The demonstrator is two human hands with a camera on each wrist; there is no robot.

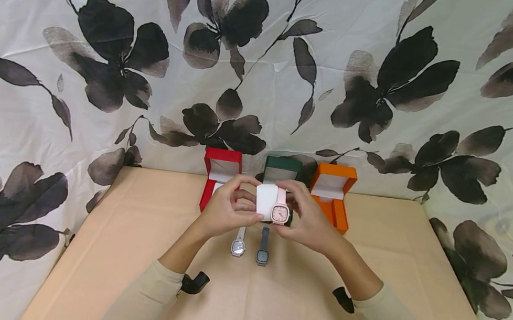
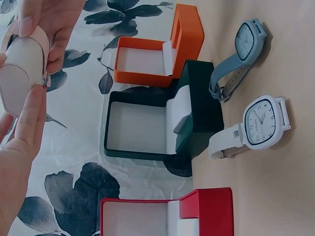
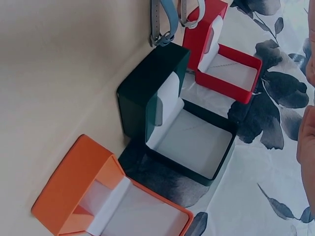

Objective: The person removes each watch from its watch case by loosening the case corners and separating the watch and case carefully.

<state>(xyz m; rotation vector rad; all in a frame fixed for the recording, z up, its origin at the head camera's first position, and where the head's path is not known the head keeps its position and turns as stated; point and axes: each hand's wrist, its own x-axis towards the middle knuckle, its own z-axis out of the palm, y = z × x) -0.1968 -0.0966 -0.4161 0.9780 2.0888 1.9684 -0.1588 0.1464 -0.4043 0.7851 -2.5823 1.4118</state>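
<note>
Above the table, both hands hold a white watch cushion (image 1: 264,201) with a pink watch (image 1: 280,214) wrapped round one end, its dial toward me. My left hand (image 1: 226,208) pinches the cushion's left side between fingers and thumb. At the watch end, my right hand (image 1: 313,220) grips cushion and strap. In the left wrist view, the cushion (image 2: 19,81) shows its rounded end, with fingers on both sides. Below the hands lie a white watch (image 1: 238,246) and a grey-blue watch (image 1: 262,256), both face up.
Behind the hands stand three open watch boxes in a row: red (image 1: 224,153), dark green (image 2: 199,118) and orange (image 3: 74,182). The red and green ones have white cushions inside. A floral cloth (image 1: 266,76) hangs along the back of the beige table (image 1: 145,221).
</note>
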